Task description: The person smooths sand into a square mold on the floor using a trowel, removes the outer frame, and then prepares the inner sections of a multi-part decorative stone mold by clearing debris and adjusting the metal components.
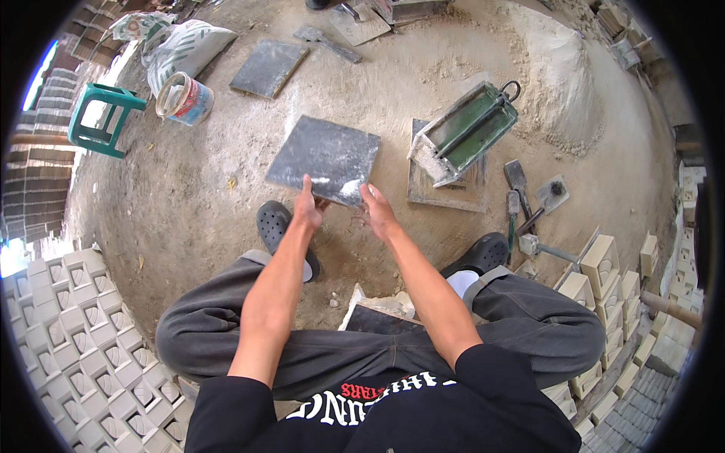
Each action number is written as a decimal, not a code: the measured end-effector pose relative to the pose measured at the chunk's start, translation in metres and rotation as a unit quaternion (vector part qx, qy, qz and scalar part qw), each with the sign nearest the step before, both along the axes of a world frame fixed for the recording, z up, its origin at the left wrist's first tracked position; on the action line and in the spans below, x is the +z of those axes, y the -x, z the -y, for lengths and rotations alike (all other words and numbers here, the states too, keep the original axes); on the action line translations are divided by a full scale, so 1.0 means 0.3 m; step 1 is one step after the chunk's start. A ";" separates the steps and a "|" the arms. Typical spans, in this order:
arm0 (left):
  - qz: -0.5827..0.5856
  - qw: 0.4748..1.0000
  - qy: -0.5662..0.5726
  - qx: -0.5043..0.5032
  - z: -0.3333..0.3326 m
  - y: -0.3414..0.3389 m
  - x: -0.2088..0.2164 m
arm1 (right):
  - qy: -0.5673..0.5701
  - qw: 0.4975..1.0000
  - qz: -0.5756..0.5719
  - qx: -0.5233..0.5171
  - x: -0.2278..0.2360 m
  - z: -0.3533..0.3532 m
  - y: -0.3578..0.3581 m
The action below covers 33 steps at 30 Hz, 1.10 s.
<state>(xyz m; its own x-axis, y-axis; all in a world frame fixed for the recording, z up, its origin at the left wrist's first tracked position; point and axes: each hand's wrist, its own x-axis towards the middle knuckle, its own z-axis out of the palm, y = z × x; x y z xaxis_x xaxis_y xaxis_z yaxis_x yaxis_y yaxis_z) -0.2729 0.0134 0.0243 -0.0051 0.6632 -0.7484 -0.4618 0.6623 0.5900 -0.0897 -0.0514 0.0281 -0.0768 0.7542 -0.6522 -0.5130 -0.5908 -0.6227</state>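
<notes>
A flat dark square board (326,155), dusted with white powder along its near edge, is held out in front of me. My left hand (309,205) grips its near left edge, thumb on top and fingers beneath. At the near right corner my right hand (375,211) closes on the board in the same way, its fingers partly blurred. To the right, a green metal mould (477,132) with a wire handle rests tilted on another square board (445,198). Pale sandy material lies at the mould's near end.
Trowels (516,177) and a hammer (532,240) lie right of the mould. Another dark board (269,68) lies farther off, by a bucket (185,100), sacks (189,49) and a green stool (106,117). A sand heap (559,83) rises at far right. Pale blocks (75,325) are stacked either side.
</notes>
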 end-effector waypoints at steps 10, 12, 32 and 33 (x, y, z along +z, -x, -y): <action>-0.199 0.953 0.118 -0.194 0.206 -0.153 -0.023 | 0.018 0.830 0.536 0.154 -0.140 0.061 -0.193; -0.421 0.891 0.041 -0.164 0.196 -0.102 -0.012 | 0.035 0.840 0.510 0.180 -0.096 0.081 -0.200; -0.564 0.765 -0.132 -0.282 0.025 -0.095 -0.203 | 0.058 0.825 0.562 0.016 0.052 0.008 -1.097; -0.544 0.776 -0.137 -0.289 0.010 -0.127 -0.201 | 0.051 0.821 0.568 -0.021 0.091 -0.027 -1.203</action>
